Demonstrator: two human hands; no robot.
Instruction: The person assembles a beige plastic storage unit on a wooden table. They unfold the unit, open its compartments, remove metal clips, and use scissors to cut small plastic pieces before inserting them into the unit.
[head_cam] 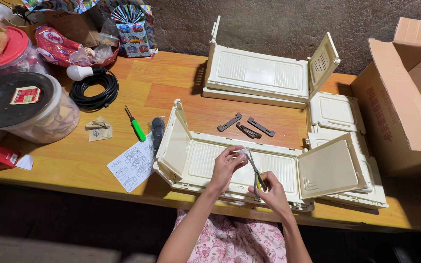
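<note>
Far left of the wooden tabletop (171, 73): a clear tub with a black lid (13, 100), a coil of black cable (95, 90) with a white bulb (75, 72), then a green-handled screwdriver (135, 125) and a printed instruction sheet (131, 164). Centre: a cream plastic folding crate panel (205, 158), side flaps raised, lies at the near edge. Above it, the left hand (226, 164) pinches a small clear plastic packet (242, 153) between fingertips; the right hand (270, 187) is closed around small scissors (256, 171) whose tip meets the packet. Beyond them lie three dark flat brackets (245, 126) and a second cream panel (259, 75). Further right, stacked cream panels (339, 114) sit beside an open cardboard box (403, 92).
</note>
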